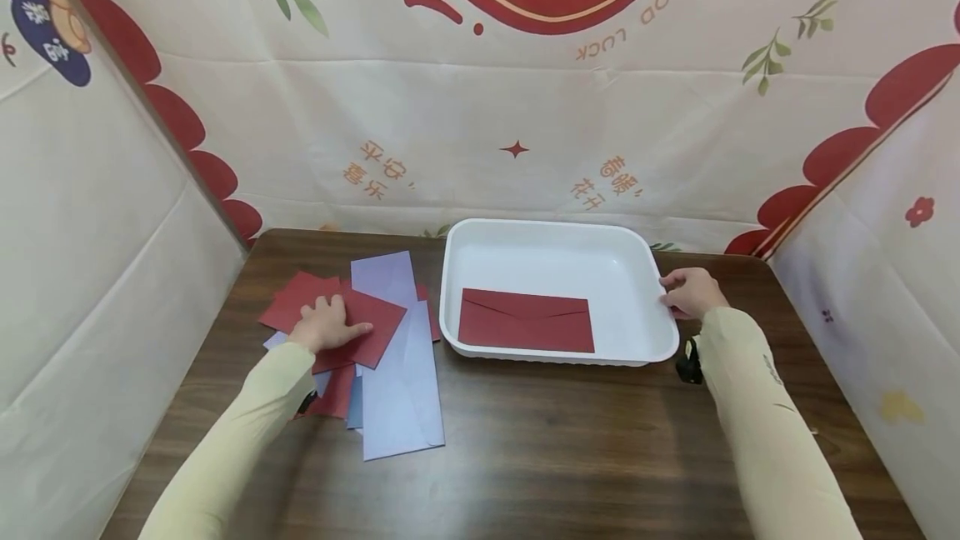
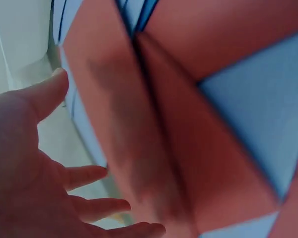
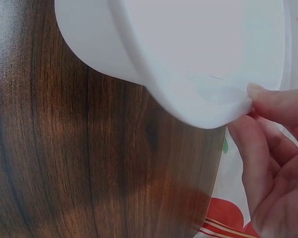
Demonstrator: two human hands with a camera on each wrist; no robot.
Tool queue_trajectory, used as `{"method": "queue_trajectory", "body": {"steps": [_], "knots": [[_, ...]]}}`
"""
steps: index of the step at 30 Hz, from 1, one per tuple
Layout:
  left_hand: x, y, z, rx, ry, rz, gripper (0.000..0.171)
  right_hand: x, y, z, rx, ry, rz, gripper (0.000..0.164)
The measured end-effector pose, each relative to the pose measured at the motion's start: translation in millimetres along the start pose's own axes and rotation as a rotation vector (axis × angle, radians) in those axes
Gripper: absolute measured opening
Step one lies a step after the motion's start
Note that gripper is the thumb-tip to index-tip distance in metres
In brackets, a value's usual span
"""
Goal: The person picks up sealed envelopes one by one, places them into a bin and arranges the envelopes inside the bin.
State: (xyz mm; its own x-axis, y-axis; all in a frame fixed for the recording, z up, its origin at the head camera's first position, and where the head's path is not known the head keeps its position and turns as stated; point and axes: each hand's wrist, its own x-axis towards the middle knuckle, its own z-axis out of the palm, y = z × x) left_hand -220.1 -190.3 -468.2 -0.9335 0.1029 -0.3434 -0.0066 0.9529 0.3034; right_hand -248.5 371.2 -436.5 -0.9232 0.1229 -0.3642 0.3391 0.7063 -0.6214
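Note:
My left hand (image 1: 324, 325) is over the pile at the left of the table, its fingers spread and loosely straight above a red envelope (image 1: 378, 319). In the left wrist view the fingers (image 2: 102, 204) are apart, gripping nothing, close over the envelopes. Long pale-lilac envelopes (image 1: 401, 390) and more red ones lie overlapped in that pile. At the other side, my right hand (image 1: 692, 292) pinches the right rim of a white plastic tray (image 1: 555, 252) between thumb and fingers, as the right wrist view also shows. One red envelope (image 1: 525, 327) lies flat inside the tray, along its near left side.
The dark wood-grain table (image 1: 570, 457) stretches toward me in front of the tray. A printed cloth (image 1: 450, 107) hangs behind the table's far edge, with pale cloth panels (image 1: 90, 273) at both sides. Each wrist carries a small black device (image 1: 688, 361).

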Motion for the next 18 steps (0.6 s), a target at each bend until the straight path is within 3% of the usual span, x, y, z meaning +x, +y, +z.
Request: {"method": "queue_trajectory", "body": {"steps": [3,6,10,15,18], "knots": [[0.9,-2.6,8.2,-0.013,0.002,-0.03,0.067,-1,-1,0,0.002,-0.004,0.005,0.045],[2.7,-5.4,12.6,-0.019,0.01,-0.012,0.071,-2,-1,0,0.002,-0.008,0.007,0.045],[6.8,-11.3,11.0,-0.034,0.004,0.081,0.079,-3,-1,0,0.011,-0.002,-0.002,0.046],[13.5,-22.6,5.5,-0.097,-0.059,0.236,0.082,-2,1,-1,0.021,0.003,-0.022,0.044],[17.8,-26.5,2.2,-0.125,-0.093,0.277,0.081,-1,2,-1,0.023,0.001,-0.027,0.044]]}}
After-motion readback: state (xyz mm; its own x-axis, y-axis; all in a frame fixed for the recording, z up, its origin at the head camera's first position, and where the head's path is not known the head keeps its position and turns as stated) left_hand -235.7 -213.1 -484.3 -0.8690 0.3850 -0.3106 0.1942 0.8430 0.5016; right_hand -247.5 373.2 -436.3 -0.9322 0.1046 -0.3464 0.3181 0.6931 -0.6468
